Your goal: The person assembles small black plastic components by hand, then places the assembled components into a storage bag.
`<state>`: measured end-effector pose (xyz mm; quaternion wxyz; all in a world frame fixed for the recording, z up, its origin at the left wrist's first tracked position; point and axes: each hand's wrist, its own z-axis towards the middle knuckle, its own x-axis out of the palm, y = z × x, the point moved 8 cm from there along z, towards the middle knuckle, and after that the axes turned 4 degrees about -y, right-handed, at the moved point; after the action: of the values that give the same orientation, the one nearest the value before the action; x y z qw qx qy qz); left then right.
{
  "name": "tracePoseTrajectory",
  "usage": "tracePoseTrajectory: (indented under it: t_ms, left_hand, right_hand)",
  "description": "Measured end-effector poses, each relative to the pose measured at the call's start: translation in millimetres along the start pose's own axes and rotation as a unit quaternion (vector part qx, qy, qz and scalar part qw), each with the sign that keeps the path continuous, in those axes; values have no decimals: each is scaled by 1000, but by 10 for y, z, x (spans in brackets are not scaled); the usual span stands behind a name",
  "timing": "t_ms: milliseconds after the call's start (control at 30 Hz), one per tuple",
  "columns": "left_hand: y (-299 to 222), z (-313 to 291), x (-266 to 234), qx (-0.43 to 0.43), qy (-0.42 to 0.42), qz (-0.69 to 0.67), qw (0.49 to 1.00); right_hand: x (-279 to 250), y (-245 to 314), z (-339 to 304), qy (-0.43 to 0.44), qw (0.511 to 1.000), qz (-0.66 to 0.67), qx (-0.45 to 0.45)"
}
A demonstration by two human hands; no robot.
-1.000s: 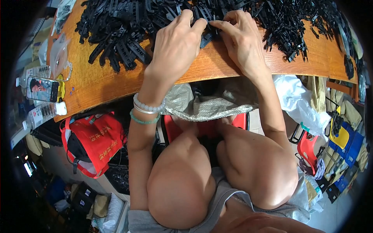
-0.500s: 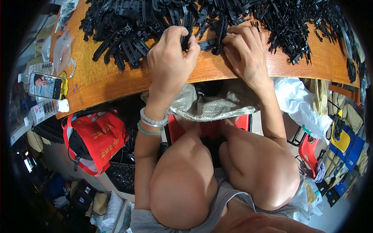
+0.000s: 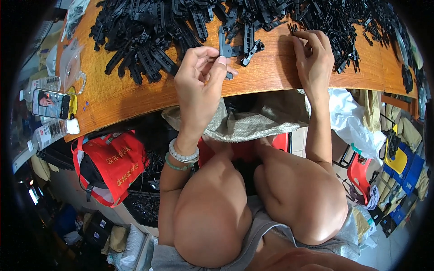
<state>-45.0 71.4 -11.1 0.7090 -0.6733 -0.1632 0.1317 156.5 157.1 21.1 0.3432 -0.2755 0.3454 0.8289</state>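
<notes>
On your left, a phone [image 3: 50, 103] beside two bottles [image 3: 50, 133], a red bag [image 3: 110, 163] nearby; on your right, white plastic [image 3: 351, 118].

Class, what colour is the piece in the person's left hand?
The piece is dark grey to black, clearest in the head view.

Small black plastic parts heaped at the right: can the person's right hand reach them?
Probably yes: the right hand is beside the small black plastic parts, with nothing visible between.

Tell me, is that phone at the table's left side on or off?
On: the phone shows a bright picture of a person instead of a dark screen.
</notes>
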Motion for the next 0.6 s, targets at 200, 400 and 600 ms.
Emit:
tracePoseTrajectory:
  t_ms: [200, 400, 600]
  left_hand:
    - [-62, -22, 102, -27, 32, -16, 999]
    - [3, -8, 61, -95, 48, -104, 989]
    - [-34, -37, 168, -115, 111, -92, 983]
  right_hand:
    - [135, -76, 109, 73, 996, -29, 42]
    - [-72, 138, 23, 21, 973, 200, 114]
    - [103, 447, -223, 215, 725, 617, 220]
